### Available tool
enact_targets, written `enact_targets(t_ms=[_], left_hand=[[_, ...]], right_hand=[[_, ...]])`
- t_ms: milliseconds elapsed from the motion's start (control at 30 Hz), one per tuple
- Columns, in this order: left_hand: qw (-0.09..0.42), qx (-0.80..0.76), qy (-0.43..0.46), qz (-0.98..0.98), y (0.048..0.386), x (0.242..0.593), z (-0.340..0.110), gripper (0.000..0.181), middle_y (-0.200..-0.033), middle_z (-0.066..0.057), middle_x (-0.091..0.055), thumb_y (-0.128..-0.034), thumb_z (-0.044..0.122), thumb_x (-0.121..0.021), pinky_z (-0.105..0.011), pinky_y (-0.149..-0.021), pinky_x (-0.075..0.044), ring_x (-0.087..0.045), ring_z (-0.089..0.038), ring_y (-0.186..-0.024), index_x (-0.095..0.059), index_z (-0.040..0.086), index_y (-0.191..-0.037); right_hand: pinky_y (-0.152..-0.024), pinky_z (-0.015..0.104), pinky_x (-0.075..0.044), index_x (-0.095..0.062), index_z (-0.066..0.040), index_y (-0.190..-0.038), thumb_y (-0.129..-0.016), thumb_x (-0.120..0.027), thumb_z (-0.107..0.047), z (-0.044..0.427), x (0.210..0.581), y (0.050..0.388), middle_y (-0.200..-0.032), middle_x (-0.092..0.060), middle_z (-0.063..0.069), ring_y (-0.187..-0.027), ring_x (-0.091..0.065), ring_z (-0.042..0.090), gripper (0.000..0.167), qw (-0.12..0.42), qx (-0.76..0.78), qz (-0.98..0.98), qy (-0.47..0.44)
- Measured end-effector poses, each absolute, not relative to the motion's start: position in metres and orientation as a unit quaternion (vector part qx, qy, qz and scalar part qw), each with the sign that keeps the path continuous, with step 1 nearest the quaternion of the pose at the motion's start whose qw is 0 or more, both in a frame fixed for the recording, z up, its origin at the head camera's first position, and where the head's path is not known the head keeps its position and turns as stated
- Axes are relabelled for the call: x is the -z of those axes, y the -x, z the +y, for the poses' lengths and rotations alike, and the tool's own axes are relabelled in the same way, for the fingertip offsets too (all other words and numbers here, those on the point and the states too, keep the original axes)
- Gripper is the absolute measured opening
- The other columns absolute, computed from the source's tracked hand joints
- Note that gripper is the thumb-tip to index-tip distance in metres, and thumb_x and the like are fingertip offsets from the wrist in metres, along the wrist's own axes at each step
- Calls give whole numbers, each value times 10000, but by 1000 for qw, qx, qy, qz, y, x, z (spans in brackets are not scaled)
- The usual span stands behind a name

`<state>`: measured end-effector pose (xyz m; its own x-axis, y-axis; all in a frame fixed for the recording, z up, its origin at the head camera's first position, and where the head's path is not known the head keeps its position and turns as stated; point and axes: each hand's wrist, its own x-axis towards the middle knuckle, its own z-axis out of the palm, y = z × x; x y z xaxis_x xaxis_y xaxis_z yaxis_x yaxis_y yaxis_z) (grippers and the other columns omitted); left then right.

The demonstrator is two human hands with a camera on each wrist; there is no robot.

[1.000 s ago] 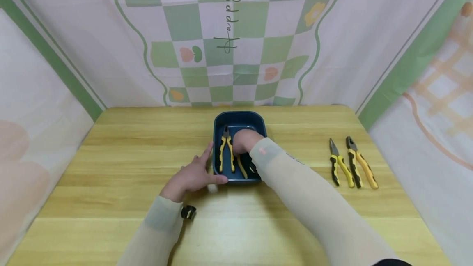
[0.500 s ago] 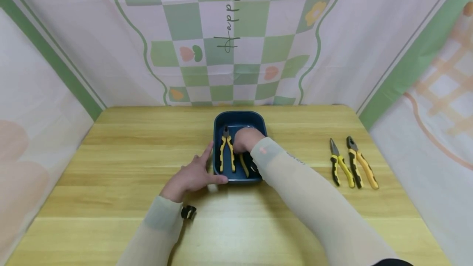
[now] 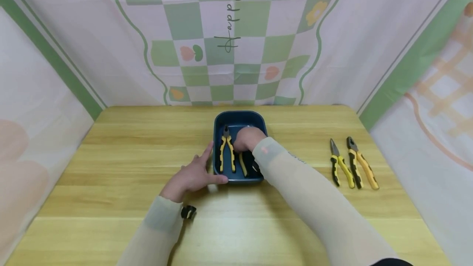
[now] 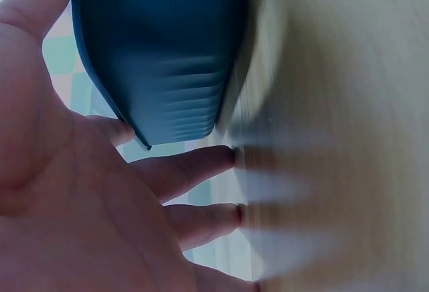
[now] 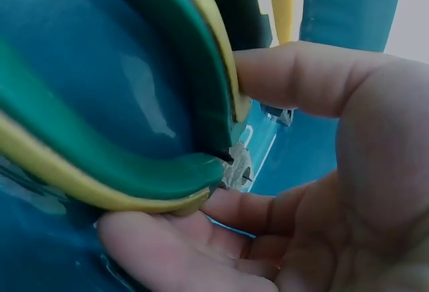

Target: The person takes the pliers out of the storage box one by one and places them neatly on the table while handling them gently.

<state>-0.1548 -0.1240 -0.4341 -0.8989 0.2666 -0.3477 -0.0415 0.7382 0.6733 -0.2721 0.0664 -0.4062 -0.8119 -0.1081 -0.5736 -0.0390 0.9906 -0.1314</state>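
Observation:
My right hand (image 3: 248,138) reaches into a dark blue bin (image 3: 239,112). In the right wrist view its thumb and fingers (image 5: 144,238) pinch a pair of pliers (image 5: 201,57) near the pivot; the handles are spread and look green and yellow. From the head view only a yellow handle shows, and the hand hides the jaws. Another pair of yellow-and-black pliers (image 3: 232,157) lies in the bin's left side, jaws away from me. My left hand (image 3: 192,175) is spread at the bin's near left corner, thumb on the rim, other fingers reaching along the outside and down to the table.
On the wooden table (image 3: 140,147), to the right of the bin, lie needle-nose pliers (image 3: 334,147) and a second pair of pliers (image 3: 352,165) with yellow-and-black handles. A patterned curtain (image 3: 251,52) hangs behind the table's far edge.
The pinched pliers' yellow handle has shifted slightly right and away from me inside the bin, along with a small move of my right hand. My left hand has stayed put.

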Motion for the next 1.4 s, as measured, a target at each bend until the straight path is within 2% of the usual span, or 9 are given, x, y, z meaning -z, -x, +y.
enact_targets(t_ms=[200, 367, 500, 867, 1100, 1200, 1300, 1400], left_hand=[[213, -355, -65, 908, 154, 434, -123, 1189, -1596, -183, -250, -765, 615, -782, -723, -1080, -20, -145, -453, -1453, 54, 404, -1584], [213, -355, -67, 908, 153, 434, -124, 1189, -1604, -172, -237, -767, 615, -780, -734, -1070, -15, -134, -458, -1453, 58, 404, -1584], [215, -351, -69, 909, 153, 434, -124, 1192, -1607, -170, -225, -766, 622, -777, -739, -1067, -22, -129, -465, -1451, 65, 403, -1581], [217, -351, -72, 908, 154, 434, -125, 1188, -1608, -163, -229, -769, 626, -771, -749, -1058, -23, -131, -474, -1448, 76, 420, -1575], [223, -361, -64, 903, 153, 433, -125, 1191, -1608, -207, -187, -765, 616, -782, -744, -1063, -71, -136, -479, -1444, 63, 418, -1580], [223, -365, -63, 901, 153, 433, -125, 1196, -1602, -221, -189, -760, 620, -784, -738, -1068, -73, -135, -479, -1443, 58, 414, -1583], [223, -365, -64, 902, 153, 433, -124, 1197, -1599, -216, -210, -757, 626, -783, -733, -1072, -67, -129, -473, -1448, 53, 410, -1585], [221, -359, -67, 904, 154, 433, -124, 1198, -1599, -190, -240, -756, 636, -777, -731, -1074, -40, -112, -460, -1456, 53, 398, -1587]], right_hand=[[-764, 344, -486, -725, -103, -900, -877, -692, -361, 73, 400, 264, -999, -646, 66, -862, -598, 226, 262, 259, 89, 961, 44], [-776, 356, -498, -722, -100, -935, -849, -718, -397, 76, 397, 265, -1033, -636, 73, -874, -604, 242, 309, 232, 110, 966, 39], [-763, 360, -500, -723, -103, -908, -849, -710, -404, 75, 388, 266, -1021, -643, 75, -861, -608, 249, 307, 218, 114, 968, 50], [-732, 357, -493, -724, -127, -894, -897, -657, -475, 62, 371, 261, -969, -655, 46, -816, -615, 228, 355, 208, 103, 969, 87], [-502, 365, -539, -708, -83, -898, -895, -663, -468, 64, 344, 266, -937, -667, 98, -585, -627, 239, 388, 227, 137, 962, 69], [-469, 361, -540, -684, -74, -893, -898, -648, -415, 70, 330, 268, -935, -661, 105, -598, -646, 268, 343, 221, 149, 962, 64], [-479, 363, -552, -655, -78, -866, -908, -618, -405, 77, 318, 270, -925, -648, 105, -661, -681, 299, 332, 212, 136, 965, 76], [-497, 365, -557, -622, -81, -888, -910, -603, -399, 85, 308, 270, -949, -633, 114, -653, -685, 304, 320, 209, 136, 965, 79]])
